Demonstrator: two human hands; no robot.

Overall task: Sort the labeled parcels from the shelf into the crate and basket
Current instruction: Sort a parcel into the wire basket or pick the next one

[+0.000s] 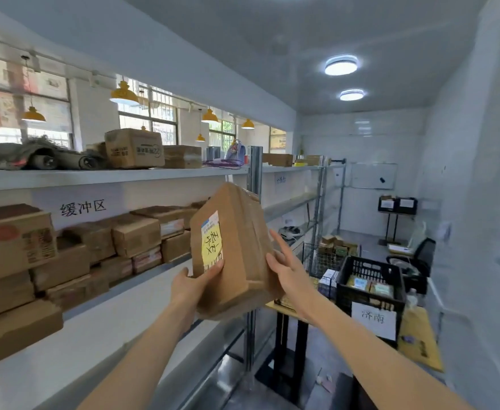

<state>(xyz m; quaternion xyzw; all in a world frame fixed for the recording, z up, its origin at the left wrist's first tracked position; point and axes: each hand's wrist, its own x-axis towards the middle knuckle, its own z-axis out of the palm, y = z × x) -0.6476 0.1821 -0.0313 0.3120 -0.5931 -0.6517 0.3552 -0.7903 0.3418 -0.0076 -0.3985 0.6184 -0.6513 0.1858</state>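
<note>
A brown cardboard parcel with a yellow handwritten label is held up in front of the shelf. My left hand grips its lower left corner, thumb on the label face. My right hand lies with straight fingers against its right side. Several more taped parcels are stacked on the middle shelf at left. A black plastic crate with a white paper sign stands on a small table at right and holds a few parcels. Behind it a wire basket holds small boxes.
The top shelf carries a large carton, rolled cloth and small items. A metal shelf post stands just behind the parcel. A black office chair and a yellow padded envelope are at right. An aisle of floor runs toward the back wall.
</note>
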